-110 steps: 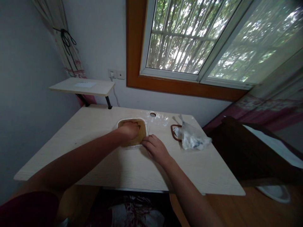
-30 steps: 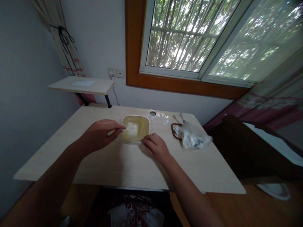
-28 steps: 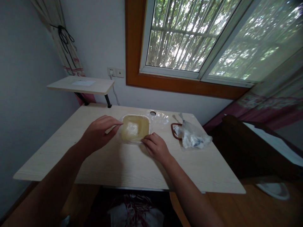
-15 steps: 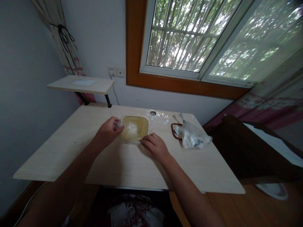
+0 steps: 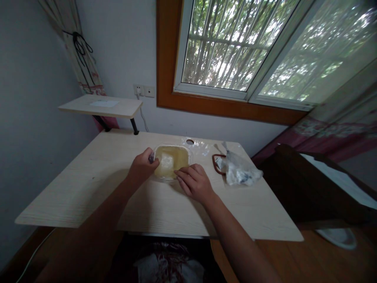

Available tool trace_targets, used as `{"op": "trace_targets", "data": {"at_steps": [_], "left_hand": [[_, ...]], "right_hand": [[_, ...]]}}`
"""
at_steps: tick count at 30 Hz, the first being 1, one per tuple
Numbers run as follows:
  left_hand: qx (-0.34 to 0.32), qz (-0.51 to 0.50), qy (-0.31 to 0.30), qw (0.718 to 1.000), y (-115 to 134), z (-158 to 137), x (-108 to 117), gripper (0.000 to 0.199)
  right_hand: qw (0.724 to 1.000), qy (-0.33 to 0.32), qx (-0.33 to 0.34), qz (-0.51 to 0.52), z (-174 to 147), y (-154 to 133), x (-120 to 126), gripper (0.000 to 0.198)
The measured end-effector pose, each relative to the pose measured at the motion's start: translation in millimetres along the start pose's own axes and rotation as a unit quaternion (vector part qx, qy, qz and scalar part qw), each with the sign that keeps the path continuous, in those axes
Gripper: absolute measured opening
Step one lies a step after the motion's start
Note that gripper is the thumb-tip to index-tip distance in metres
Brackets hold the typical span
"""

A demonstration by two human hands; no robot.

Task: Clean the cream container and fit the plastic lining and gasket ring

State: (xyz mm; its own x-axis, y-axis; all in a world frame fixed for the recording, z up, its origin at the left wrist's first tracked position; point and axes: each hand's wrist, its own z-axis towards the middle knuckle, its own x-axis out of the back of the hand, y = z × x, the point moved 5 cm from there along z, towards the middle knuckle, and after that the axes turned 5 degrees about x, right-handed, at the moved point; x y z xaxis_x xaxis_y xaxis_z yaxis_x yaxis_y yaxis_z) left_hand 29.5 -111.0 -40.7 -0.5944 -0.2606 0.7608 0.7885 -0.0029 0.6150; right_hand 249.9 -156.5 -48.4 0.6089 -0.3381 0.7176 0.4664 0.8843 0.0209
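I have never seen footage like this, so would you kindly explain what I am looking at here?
This is one view from a camera worn on a person's head, looking down at their own bare hands; no machine is involved. On the pale wooden desk under the window sits a square clear plastic container. The left hand pinches its left rim, while the right hand rests on its near edge. To the right lie a crumpled clear bag and a dark red loop.
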Motion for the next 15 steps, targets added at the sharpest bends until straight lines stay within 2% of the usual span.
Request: {"op": "trace_targets", "data": {"at_steps": [2, 5, 7, 9, 11, 15], "left_hand": [[-0.013, -0.001, 0.004, 1.000, 2.6, -2.6, -3.9, 0.017], [-0.040, 0.005, 0.011, 0.999, 8.7, -8.5, -9.9, 0.015], [-0.050, 0.002, 0.011, 0.999, 13.7, -14.0, -14.5, 0.013], [-0.057, -0.005, 0.002, 0.998, 19.4, -20.2, -19.8, 0.012], [-0.068, -0.010, -0.016, 0.998, 25.5, -26.3, -25.5, 0.013], [-0.089, -0.020, -0.048, 0.995, 33.7, -34.4, -32.5, 0.012]], "right_hand": [[0.999, -0.039, 0.002, -0.002, 12.1, 0.0, -4.0, 0.025], [0.985, -0.163, -0.047, -0.036, 33.5, 6.4, -19.1, 0.023], [0.957, -0.270, -0.099, -0.047, 44.5, 12.5, -31.8, 0.025], [0.917, -0.361, -0.170, -0.022, 50.2, 19.0, -43.9, 0.031], [0.887, -0.405, -0.222, 0.011, 54.2, 23.5, -53.9, 0.031], [0.865, -0.434, -0.245, 0.051, 58.7, 30.8, -71.6, 0.022]]}}
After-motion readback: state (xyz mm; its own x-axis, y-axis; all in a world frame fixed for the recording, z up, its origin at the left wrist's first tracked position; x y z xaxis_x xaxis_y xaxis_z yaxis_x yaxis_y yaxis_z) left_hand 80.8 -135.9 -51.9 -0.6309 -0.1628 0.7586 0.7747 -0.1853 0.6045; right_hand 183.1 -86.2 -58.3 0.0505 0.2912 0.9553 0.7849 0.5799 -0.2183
